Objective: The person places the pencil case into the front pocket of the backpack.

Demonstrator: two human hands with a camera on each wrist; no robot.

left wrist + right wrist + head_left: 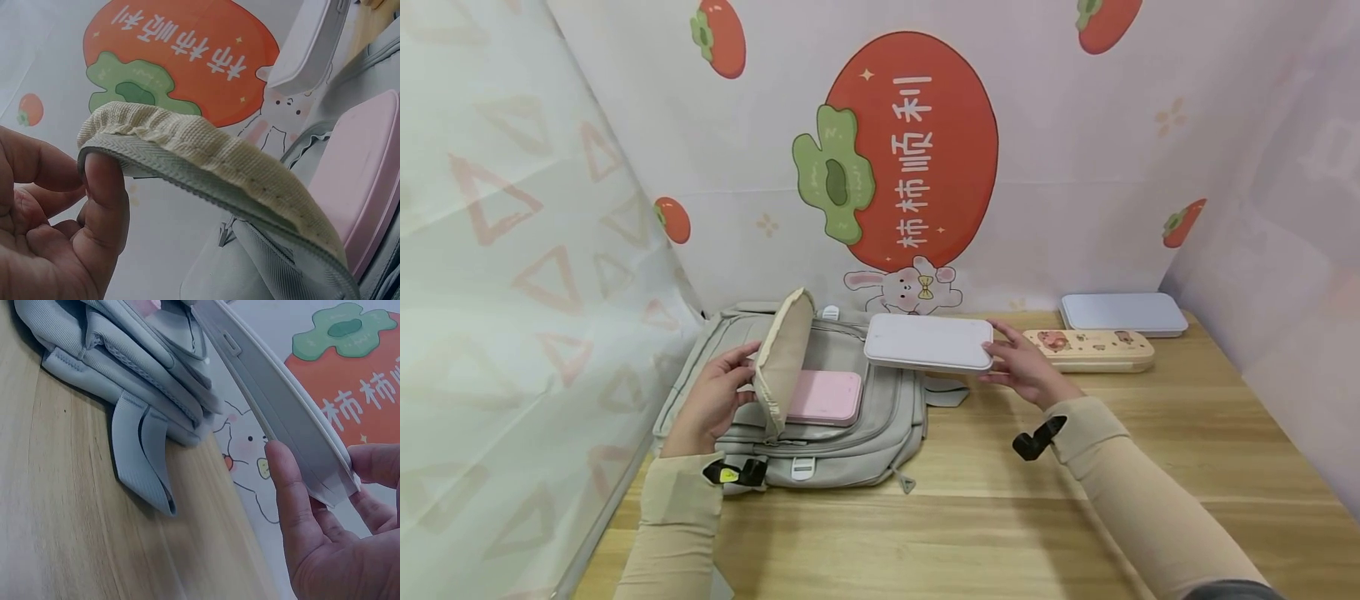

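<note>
A grey backpack [880, 450] lies flat on the table with its front pocket unzipped. My left hand [718, 396] pinches the edge of the pocket flap [784, 358] and holds it raised; the left wrist view shows the flap's zipper edge [206, 194] between thumb and fingers. Inside the pocket lies a pink case [826, 396], partly hidden by the flap. My right hand [1022, 362] grips the right end of a white pencil case [928, 342], which is held above the backpack's right side. Its thin side with a small latch [231, 342] shows in the right wrist view.
On the right of the wooden table [985, 533] lie a cream pencil case with printed bears [1090, 354] and, behind it, a pale blue-white case [1123, 312]. A grey strap loop [140, 450] sticks out from the backpack. Patterned cloth [737, 150] hangs behind.
</note>
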